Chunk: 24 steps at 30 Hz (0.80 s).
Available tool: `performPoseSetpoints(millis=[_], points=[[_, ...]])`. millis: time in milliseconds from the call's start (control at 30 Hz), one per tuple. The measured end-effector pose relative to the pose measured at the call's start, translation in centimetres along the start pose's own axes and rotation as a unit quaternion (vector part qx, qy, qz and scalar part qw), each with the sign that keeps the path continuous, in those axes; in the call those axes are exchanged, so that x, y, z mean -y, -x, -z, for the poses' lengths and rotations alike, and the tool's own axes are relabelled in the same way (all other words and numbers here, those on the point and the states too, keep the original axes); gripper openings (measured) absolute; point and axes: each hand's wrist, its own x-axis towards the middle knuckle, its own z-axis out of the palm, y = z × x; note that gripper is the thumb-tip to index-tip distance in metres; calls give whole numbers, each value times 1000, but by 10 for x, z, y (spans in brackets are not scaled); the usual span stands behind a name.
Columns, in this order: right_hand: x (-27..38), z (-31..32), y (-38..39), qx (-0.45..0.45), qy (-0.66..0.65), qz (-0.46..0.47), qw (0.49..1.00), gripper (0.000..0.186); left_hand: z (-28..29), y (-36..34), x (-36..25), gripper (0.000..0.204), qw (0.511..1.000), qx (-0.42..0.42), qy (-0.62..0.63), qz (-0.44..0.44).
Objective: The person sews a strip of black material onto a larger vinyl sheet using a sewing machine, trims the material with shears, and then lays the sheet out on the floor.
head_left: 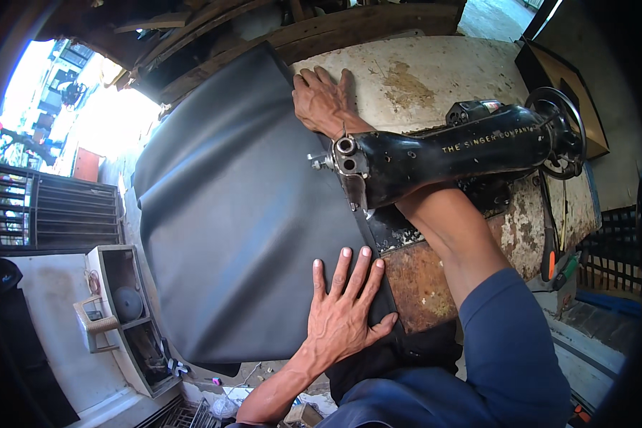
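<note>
A large dark grey sheet of leather-like material (221,207) lies under the head of a black sewing machine (449,153) and spreads left beyond the worktable. My left hand (344,310) rests flat on its near right edge, fingers spread and pointing away from me, thumb out to the right. My right arm passes beneath the machine's arm. Beyond the machine head, my right hand (322,98) lies on the sheet's far right edge, palm down with the fingers apart. The needle area, beside the sheet's edge, is mostly hidden by the machine head.
The worn worktable (406,75) has peeling paint and a brown wooden panel (417,289) near me. A black handwheel (560,132) stands at the machine's right end. Orange-handled (548,262) and green-handled (567,271) tools lie at the table's right edge. An open drawer unit (132,314) stands left.
</note>
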Motion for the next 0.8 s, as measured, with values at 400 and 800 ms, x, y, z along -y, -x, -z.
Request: performPoseSetpoints(millis=[400, 800], points=[[4, -6, -27, 65, -24, -13, 998, 47, 5, -12, 13, 90, 1000, 10, -16, 4], [9, -15, -58, 21, 17, -27, 999, 33, 10, -27, 24, 89, 1000, 4, -9, 0]])
